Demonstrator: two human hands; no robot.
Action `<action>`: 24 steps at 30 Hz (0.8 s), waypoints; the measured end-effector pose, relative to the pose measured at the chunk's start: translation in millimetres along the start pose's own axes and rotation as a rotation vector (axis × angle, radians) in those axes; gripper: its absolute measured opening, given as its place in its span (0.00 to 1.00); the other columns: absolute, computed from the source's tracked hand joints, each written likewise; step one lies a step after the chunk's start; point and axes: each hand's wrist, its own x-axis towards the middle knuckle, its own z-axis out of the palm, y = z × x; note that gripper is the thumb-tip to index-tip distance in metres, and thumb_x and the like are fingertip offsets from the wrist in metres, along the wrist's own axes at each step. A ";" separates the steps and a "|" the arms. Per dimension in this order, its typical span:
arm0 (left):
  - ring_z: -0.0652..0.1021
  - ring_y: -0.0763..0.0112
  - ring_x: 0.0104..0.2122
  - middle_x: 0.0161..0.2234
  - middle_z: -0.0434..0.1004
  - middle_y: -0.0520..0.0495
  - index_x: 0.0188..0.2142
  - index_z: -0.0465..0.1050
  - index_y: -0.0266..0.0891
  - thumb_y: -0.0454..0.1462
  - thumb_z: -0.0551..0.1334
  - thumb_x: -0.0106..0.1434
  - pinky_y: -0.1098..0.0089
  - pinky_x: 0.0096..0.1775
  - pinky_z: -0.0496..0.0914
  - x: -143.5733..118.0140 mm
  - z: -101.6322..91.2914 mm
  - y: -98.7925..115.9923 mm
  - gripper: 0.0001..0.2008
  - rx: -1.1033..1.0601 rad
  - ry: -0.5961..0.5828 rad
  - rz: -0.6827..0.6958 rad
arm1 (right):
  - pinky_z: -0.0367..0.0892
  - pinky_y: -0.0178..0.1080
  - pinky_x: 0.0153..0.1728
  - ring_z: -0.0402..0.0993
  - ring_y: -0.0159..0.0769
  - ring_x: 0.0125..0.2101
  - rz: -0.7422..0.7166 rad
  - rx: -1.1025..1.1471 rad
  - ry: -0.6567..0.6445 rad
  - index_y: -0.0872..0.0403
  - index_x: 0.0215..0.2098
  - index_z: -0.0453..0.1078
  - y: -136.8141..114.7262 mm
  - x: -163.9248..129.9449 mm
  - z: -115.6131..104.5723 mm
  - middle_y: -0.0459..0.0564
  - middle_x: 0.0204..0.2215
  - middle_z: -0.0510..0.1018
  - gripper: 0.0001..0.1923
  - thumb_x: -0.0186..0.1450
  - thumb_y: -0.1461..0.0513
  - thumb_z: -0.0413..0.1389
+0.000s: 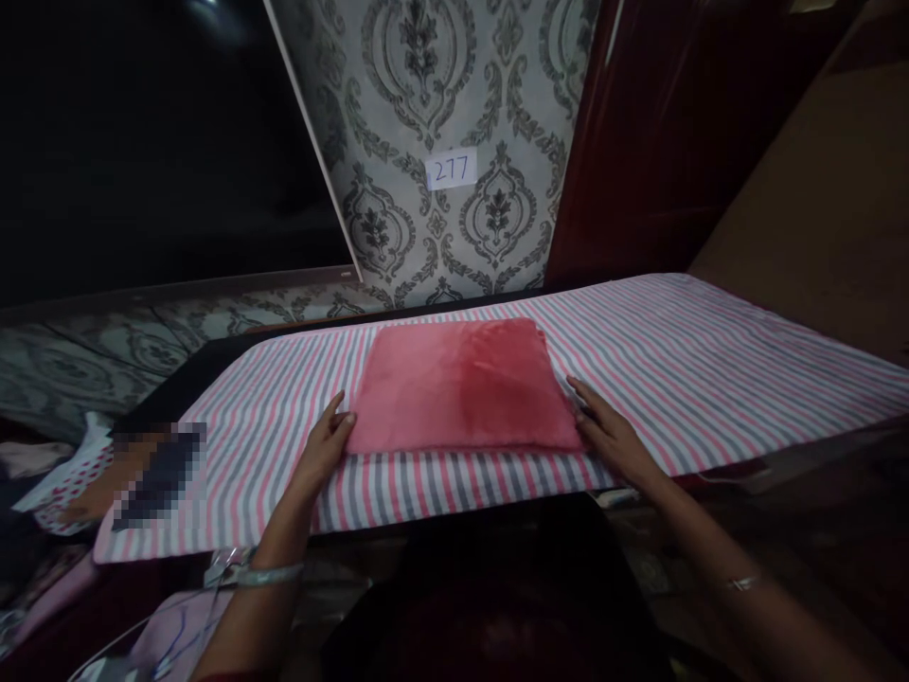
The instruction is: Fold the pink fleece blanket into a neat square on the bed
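A plush pink cloth (454, 388), folded into a flat rectangle, lies in the middle of the striped sheet (639, 350). Its right half looks a darker red than the left. At its lower left corner is my left hand (328, 443), fingers stretched forward along the edge and the thumb close to the cloth. On the opposite side my right hand (607, 431) rests by the lower right corner, fingers extended and apart. Neither hand grips the cloth; both frame its sides. Some right fingertips are partly dark and hard to make out.
A large black screen (156, 152) stands at the back left. Patterned wallpaper (426, 227) carries a paper label (452, 169) reading 277. Dark red glossy panels (639, 142) rise at the right. A blurred-out patch (160, 474) covers something at the sheet's left end, near a dotted bag (63, 488).
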 end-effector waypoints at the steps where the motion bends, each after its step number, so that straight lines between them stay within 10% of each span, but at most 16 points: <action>1: 0.79 0.59 0.49 0.51 0.78 0.40 0.69 0.53 0.38 0.48 0.58 0.62 0.56 0.53 0.72 -6.9 -2.0 -1.5 0.39 -0.015 -0.004 0.009 | 0.57 0.54 0.65 0.55 0.45 0.68 -0.074 -0.021 0.027 0.45 0.71 0.53 -7.9 -7.1 -2.0 0.50 0.70 0.57 0.29 0.72 0.54 0.46; 10: 0.59 0.49 0.68 0.70 0.51 0.39 0.65 0.62 0.44 0.34 0.58 0.61 0.49 0.63 0.62 -37.9 2.3 -7.7 0.31 0.509 -0.124 0.484 | 0.58 0.59 0.63 0.50 0.51 0.68 -0.484 -0.336 -0.051 0.48 0.68 0.57 -47.0 -16.5 7.2 0.55 0.68 0.58 0.32 0.66 0.67 0.50; 24: 0.69 0.49 0.61 0.66 0.54 0.34 0.56 0.71 0.38 0.30 0.56 0.58 0.54 0.57 0.70 -27.4 18.8 13.1 0.25 0.752 0.035 0.529 | 0.68 0.52 0.57 0.66 0.48 0.57 -0.472 -0.508 -0.068 0.54 0.70 0.54 -41.2 -4.4 18.6 0.58 0.56 0.73 0.37 0.63 0.72 0.45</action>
